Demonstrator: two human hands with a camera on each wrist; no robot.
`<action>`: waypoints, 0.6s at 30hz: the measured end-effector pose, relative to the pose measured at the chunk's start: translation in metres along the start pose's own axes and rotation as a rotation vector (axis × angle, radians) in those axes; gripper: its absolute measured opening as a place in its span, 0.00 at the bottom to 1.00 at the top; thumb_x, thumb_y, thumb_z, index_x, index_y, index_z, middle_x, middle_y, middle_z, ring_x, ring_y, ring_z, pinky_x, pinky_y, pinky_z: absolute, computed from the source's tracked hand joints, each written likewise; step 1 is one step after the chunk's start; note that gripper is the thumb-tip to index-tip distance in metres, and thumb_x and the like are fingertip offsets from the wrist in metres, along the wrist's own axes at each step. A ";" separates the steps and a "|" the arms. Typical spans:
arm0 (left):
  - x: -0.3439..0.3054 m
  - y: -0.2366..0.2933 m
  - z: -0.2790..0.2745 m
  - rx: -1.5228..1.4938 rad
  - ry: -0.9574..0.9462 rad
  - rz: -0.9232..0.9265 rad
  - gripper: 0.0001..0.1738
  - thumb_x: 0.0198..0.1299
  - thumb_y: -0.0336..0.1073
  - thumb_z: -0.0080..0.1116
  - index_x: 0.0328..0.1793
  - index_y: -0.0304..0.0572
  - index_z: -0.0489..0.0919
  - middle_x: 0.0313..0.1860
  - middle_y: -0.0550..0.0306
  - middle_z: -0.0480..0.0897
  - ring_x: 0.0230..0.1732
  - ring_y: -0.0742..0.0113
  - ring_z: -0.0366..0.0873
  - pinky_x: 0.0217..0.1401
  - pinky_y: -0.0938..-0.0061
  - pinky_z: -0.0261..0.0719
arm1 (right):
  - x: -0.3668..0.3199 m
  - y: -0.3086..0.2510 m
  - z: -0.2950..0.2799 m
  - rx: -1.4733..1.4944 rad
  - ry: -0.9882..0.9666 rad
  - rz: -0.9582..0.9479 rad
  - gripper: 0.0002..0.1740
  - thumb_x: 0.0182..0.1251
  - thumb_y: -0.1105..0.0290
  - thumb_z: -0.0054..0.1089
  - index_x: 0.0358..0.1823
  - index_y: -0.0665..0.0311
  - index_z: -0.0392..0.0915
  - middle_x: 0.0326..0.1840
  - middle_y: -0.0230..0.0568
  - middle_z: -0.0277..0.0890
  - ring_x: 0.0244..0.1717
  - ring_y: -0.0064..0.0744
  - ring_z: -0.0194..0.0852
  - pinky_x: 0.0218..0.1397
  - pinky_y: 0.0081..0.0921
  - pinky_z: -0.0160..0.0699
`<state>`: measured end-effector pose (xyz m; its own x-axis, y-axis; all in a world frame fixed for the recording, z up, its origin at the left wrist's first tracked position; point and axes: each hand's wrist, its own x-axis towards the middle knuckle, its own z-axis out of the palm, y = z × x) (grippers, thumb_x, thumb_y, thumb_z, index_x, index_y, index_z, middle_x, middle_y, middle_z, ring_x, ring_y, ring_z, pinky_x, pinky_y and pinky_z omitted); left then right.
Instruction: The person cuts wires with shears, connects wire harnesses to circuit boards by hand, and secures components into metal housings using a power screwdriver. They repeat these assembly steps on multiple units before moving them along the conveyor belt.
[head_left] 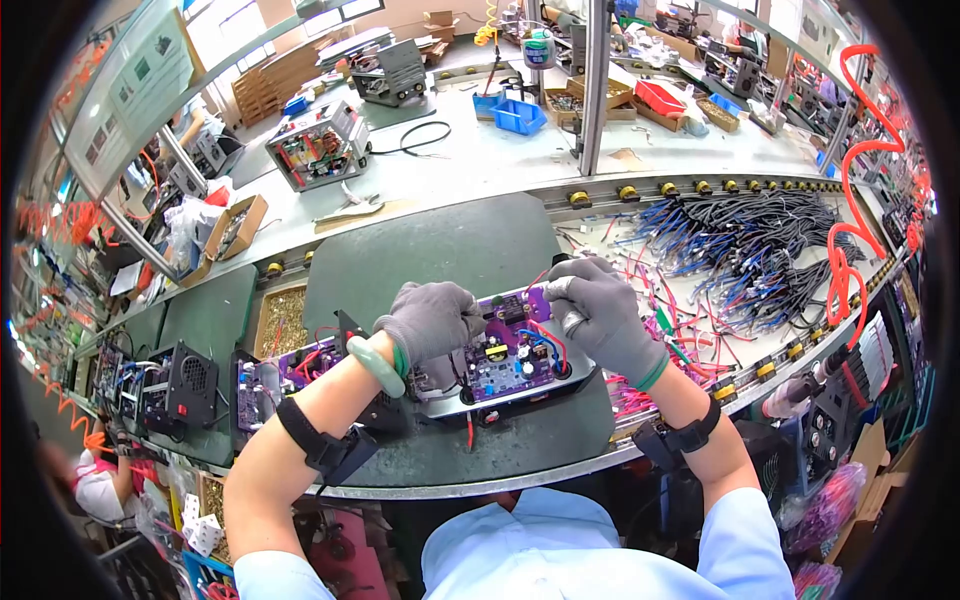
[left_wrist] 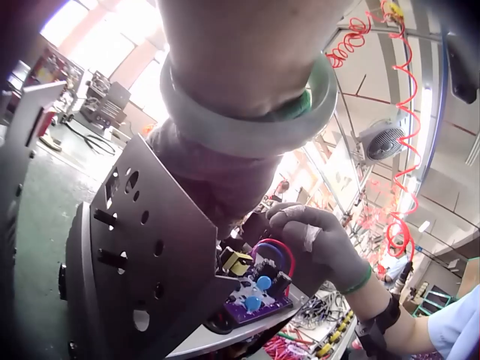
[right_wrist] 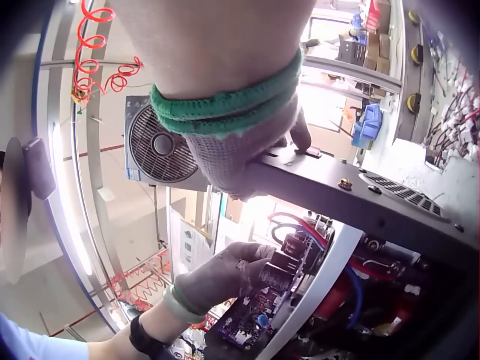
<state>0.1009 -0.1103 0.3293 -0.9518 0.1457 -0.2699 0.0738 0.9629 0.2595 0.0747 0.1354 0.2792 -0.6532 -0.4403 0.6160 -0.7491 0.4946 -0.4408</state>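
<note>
A purple circuit board (head_left: pixel 510 365) lies in a metal chassis (head_left: pixel 470 402) on the green mat. My gloved left hand (head_left: pixel 435 318) is at the chassis's back left, fingers bent; in the right wrist view the left hand (right_wrist: pixel 225 279) meets black blocks (right_wrist: pixel 282 268) on the board, its grip unclear. At the back right, my gloved right hand (head_left: pixel 603 318) has curled fingers; in the right wrist view the right hand (right_wrist: pixel 244 154) grips the edge of a dark vented panel (right_wrist: pixel 352 191). A dark panel with holes (left_wrist: pixel 150 247) stands beside the left hand (left_wrist: pixel 214 176).
More units (head_left: pixel 180 385) stand at the left on the mats. Bundled dark cables (head_left: pixel 740 250) and loose red wires (head_left: pixel 690 310) cover the right side. Behind are an assembled unit (head_left: pixel 320 145) and a blue bin (head_left: pixel 519 117). A red coiled hose (head_left: pixel 845 170) hangs at the right.
</note>
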 end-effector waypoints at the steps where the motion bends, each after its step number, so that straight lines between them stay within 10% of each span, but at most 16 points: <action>1: 0.000 -0.002 0.000 -0.009 -0.027 0.010 0.14 0.62 0.50 0.65 0.43 0.51 0.91 0.36 0.52 0.89 0.43 0.55 0.87 0.59 0.62 0.78 | 0.001 0.000 -0.001 0.003 -0.007 0.002 0.06 0.60 0.74 0.65 0.39 0.59 0.85 0.48 0.35 0.82 0.54 0.44 0.79 0.58 0.40 0.80; 12: 0.034 0.018 -0.031 0.532 -0.364 -0.090 0.34 0.54 0.72 0.66 0.42 0.47 0.90 0.39 0.51 0.89 0.45 0.51 0.87 0.63 0.60 0.69 | -0.001 -0.002 0.005 0.037 0.050 0.018 0.06 0.58 0.74 0.67 0.38 0.58 0.86 0.46 0.34 0.83 0.52 0.41 0.80 0.56 0.40 0.80; 18: 0.015 -0.022 -0.010 0.069 -0.212 -0.126 0.31 0.56 0.62 0.72 0.41 0.37 0.88 0.33 0.54 0.87 0.36 0.60 0.85 0.43 0.65 0.81 | -0.001 -0.002 0.004 0.019 0.071 0.012 0.06 0.59 0.74 0.67 0.37 0.57 0.86 0.46 0.33 0.83 0.52 0.40 0.81 0.55 0.38 0.81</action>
<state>0.0820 -0.1318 0.3288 -0.8715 0.0613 -0.4865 -0.0138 0.9887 0.1494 0.0766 0.1318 0.2773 -0.6529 -0.3796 0.6555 -0.7438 0.4851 -0.4599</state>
